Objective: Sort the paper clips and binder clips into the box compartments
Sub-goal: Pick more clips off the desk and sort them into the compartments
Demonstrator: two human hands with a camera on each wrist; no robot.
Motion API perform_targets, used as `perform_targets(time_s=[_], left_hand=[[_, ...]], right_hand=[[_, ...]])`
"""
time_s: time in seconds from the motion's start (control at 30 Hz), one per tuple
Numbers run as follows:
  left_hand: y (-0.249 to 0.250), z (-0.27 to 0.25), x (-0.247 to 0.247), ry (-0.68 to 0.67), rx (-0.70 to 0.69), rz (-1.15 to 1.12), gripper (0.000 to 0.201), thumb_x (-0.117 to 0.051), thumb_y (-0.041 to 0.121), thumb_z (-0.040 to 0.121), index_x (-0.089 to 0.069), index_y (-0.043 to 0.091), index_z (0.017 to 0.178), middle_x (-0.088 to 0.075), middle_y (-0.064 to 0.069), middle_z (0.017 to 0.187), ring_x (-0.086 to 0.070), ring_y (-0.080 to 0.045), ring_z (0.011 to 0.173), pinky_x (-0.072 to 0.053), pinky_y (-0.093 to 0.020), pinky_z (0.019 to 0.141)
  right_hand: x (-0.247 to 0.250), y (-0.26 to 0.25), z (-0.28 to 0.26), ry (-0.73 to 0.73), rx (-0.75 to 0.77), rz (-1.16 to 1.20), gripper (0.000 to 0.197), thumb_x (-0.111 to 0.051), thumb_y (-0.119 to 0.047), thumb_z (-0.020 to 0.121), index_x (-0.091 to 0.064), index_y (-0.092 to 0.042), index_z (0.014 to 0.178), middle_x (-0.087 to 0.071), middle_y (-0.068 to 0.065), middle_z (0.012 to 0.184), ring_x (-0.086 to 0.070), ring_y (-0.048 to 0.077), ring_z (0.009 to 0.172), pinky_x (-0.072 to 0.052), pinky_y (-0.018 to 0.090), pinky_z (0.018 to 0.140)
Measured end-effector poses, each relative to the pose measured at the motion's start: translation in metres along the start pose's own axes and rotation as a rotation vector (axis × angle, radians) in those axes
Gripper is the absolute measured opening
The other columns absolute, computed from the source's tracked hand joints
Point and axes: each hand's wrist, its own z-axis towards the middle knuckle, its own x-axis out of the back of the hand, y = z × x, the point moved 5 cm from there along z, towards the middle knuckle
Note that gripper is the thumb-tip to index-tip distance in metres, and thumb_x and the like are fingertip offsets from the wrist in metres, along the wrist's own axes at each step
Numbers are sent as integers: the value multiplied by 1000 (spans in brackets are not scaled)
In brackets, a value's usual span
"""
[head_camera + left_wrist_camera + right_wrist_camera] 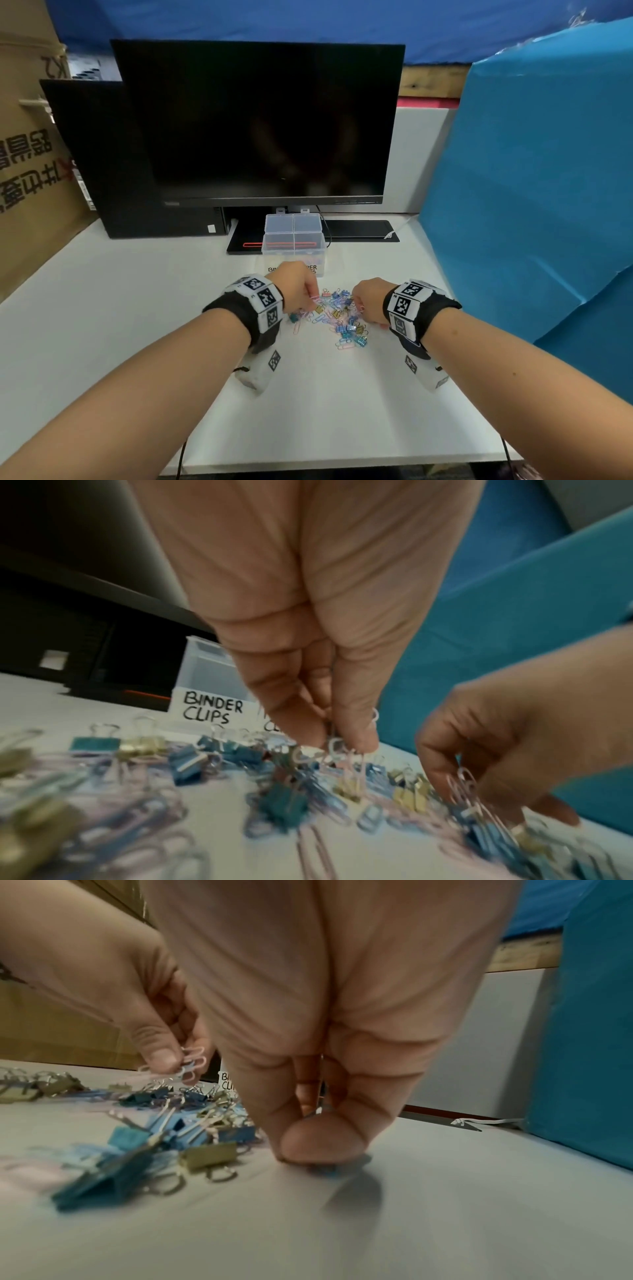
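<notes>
A loose pile of coloured paper clips and binder clips [339, 320] lies on the white table, between my two hands. My left hand [310, 301] hovers over the pile's left side and pinches a few pink paper clips [342, 746] between thumb and fingers. My right hand [359, 308] is at the pile's right edge, fingertips [318, 1148] pressed to the table, with pink paper clips [466, 783] held in its curled fingers. The clear compartment box [277, 246] stands just behind the pile, lid open, with a "BINDER CLIPS" label [212, 707] on its front left. What the compartments hold is unclear.
A dark monitor [257, 120] and its black stand base [359, 229] sit right behind the box. A blue panel [531, 188] walls off the right side and cardboard boxes [27, 171] the left. Bare white table [325, 411] stretches toward me.
</notes>
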Motion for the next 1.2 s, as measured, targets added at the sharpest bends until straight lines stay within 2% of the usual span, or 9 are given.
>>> perform_targets(time_s=[0.2,0.3,0.47,0.57,0.73,0.83,0.97,1.07,1.2], left_hand=[[-39,-8,15,15,169,-178,15,-77,14,78,-71,14,92,-63,4,74,-58,-11,59,-54,-27,67],[-58,-11,16,7,226,-263,20,-73,9,81,-69,14,100,-67,-6,81,-58,-15,54,-55,-28,63],[-81,-16,12,-25,362,-399,15,-67,11,87,-69,13,101,-67,-14,88,-59,-19,57,-60,-37,78],[-86,-19,10,-30,421,-477,7,-67,9,87,-68,15,91,-65,-12,90,-62,-18,60,-60,-30,72],[-90,-25,8,-35,494,-638,13,-62,3,90,-68,5,101,-57,-9,78,-56,-19,57,-57,-21,52],[-91,-27,9,-41,501,-775,18,-54,-3,93,-65,-4,106,-60,-15,84,-55,-21,64,-57,-26,58],[-88,-29,13,-70,525,-1013,20,-42,-5,98,-62,-4,99,-61,-19,97,-62,-22,60,-57,-29,55],[-88,-29,15,-114,578,-1203,21,-34,-5,99,-55,-1,93,-57,-20,94,-61,-22,43,-53,-28,53],[-100,-27,15,-94,680,-1343,17,-31,-5,95,-47,2,92,-45,-12,74,-41,-17,57,-41,-27,55]], right_hand=[[-7,-2,7,50,43,-39,26,-54,-9,91,-42,-13,69,-57,12,102,-49,20,88,-39,25,76],[-7,-3,7,35,58,-48,5,-53,-7,91,-55,-8,95,-62,13,118,-51,21,92,-39,25,76],[-8,0,9,51,47,1,23,-51,-8,92,-55,-4,115,-60,14,125,-51,21,91,-38,25,75],[-9,0,8,17,37,25,5,-47,-10,95,-52,-9,97,-59,14,121,-53,22,94,-40,26,77],[-7,5,5,-42,-12,142,26,-47,-12,95,-43,-10,69,-49,5,82,-47,19,73,-39,24,65],[-6,15,2,-157,-39,446,21,-48,-5,91,-53,-8,71,-48,4,60,-43,14,49,-37,20,53],[-6,27,-1,-103,-61,1180,23,-49,7,91,-49,-6,71,-52,11,65,-41,16,52,-36,22,50],[-4,28,4,-29,-26,1409,24,-47,11,92,-49,-4,74,-56,16,70,-43,15,53,-37,21,45],[-4,25,9,-32,-3,1637,18,-47,8,94,-57,-4,86,-57,13,74,-48,14,57,-44,17,41]])
